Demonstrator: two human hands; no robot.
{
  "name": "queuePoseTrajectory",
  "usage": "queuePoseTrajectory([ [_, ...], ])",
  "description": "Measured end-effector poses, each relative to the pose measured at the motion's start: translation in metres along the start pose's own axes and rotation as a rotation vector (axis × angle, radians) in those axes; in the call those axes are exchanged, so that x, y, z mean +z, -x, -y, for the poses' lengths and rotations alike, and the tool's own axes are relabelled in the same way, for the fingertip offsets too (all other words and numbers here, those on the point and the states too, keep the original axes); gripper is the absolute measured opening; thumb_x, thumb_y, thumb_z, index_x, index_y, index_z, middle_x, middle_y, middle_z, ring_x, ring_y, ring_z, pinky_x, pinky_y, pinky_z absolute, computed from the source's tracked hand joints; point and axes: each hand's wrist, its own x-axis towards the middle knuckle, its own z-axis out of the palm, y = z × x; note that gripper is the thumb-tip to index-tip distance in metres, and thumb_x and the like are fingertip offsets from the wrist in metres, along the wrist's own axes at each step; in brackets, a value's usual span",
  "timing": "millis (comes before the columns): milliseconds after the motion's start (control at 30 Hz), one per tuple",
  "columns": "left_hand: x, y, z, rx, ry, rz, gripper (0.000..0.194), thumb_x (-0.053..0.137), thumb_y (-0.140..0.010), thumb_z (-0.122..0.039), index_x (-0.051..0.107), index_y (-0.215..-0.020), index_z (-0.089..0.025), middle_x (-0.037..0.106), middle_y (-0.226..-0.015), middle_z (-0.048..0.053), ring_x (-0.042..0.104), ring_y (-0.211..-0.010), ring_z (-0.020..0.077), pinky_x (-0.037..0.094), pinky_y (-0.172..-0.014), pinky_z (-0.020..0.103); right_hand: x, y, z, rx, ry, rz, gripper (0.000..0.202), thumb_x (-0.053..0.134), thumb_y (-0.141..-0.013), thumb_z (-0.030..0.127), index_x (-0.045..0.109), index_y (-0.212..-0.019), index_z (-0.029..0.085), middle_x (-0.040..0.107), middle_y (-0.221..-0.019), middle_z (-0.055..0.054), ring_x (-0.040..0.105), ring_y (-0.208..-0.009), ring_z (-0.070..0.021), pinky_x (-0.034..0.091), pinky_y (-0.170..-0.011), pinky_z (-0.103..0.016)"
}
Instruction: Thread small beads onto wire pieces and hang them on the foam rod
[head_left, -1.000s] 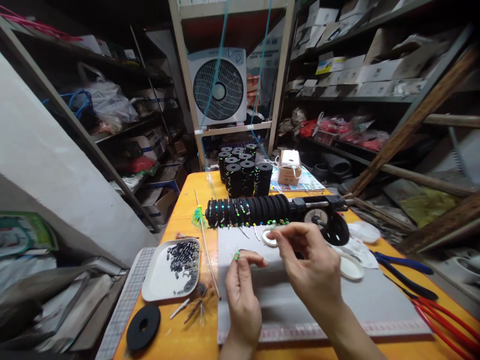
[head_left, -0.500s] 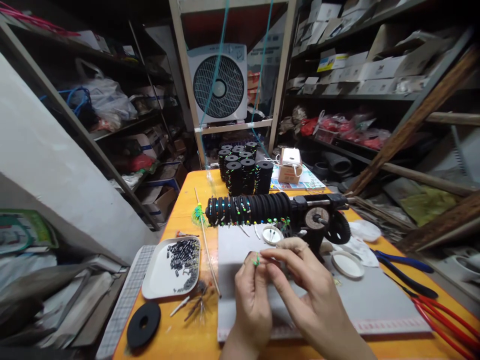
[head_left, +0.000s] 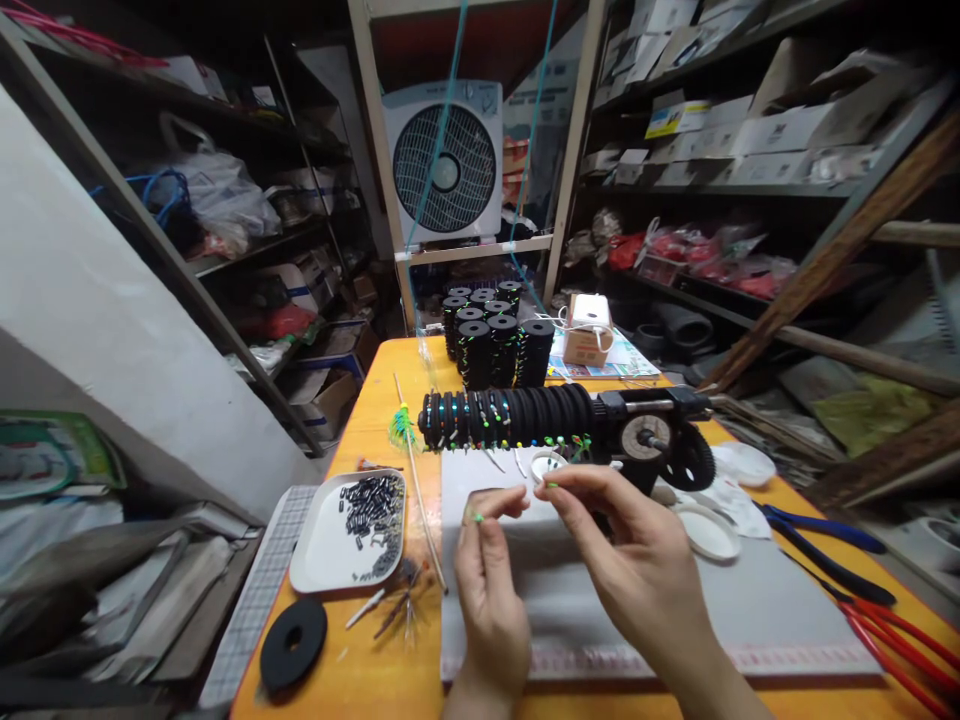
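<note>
Above the grey board (head_left: 570,610) my left hand (head_left: 491,590) is closed, thumb against the fingers, with a small bright green piece (head_left: 478,518) between them. My right hand (head_left: 641,560) pinches another tiny green piece (head_left: 552,486) between thumb and forefinger; its exact kind is too small to tell. A gap separates the two hands. Just beyond them lies a black ribbed roller (head_left: 517,415) wound with lines bearing coloured bits, mounted on a geared holder (head_left: 645,435). A small white dish (head_left: 541,462) is partly hidden behind my right fingers.
On the left stand a white tray (head_left: 315,555) of black tubes and a black foam disc (head_left: 294,645). A thin stick (head_left: 420,500) lies beside the board. Several black spools (head_left: 472,350) stand behind the roller. Blue-handled pliers (head_left: 825,530) and red-handled pliers (head_left: 900,640) lie at right.
My hands have moved apart: the left a little to the left, the right slightly to the right and up. Each now has its own green piece. The view has shifted slightly.
</note>
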Motion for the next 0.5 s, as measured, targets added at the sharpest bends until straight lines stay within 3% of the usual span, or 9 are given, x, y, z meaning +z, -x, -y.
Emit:
queuePoseTrajectory([
  [67, -0.001, -0.001, 0.004, -0.059, 0.051, -0.089, 0.037, 0.042, -0.099, -0.041, 0.072, -0.103, -0.019, 0.068, -0.098, 0.008, 0.06, -0.093, 0.02, 0.046, -0.086, 0.03, 0.004, -0.006, -0.001, -0.043, 0.064, -0.068, 0.01, 0.066, -0.089, 0.021, 0.063, -0.098, 0.022, 0.068, -0.079, 0.001, 0.063, -0.065, -0.0117, 0.051, -0.062, -0.023],
  [200, -0.002, -0.003, 0.008, -0.118, 0.108, -0.096, 0.038, 0.044, -0.099, -0.043, 0.073, -0.104, -0.018, 0.069, -0.097, 0.008, 0.06, -0.094, 0.0203, 0.045, -0.089, 0.031, 0.01, -0.017, 0.001, -0.101, 0.152, -0.164, 0.015, 0.071, -0.085, 0.022, 0.059, -0.094, 0.02, 0.067, -0.076, 0.002, 0.057, -0.056, -0.0089, 0.048, -0.058, -0.022],
  [500, -0.003, -0.001, 0.009, -0.132, 0.104, -0.077, 0.037, 0.041, -0.101, -0.039, 0.071, -0.096, -0.019, 0.067, -0.094, 0.006, 0.059, -0.094, 0.0181, 0.043, -0.088, 0.028, 0.011, -0.019, -0.001, -0.136, 0.249, -0.152, 0.016, 0.069, -0.087, 0.025, 0.054, -0.087, 0.02, 0.064, -0.069, 0.003, 0.058, -0.052, -0.0079, 0.046, -0.053, -0.02],
])
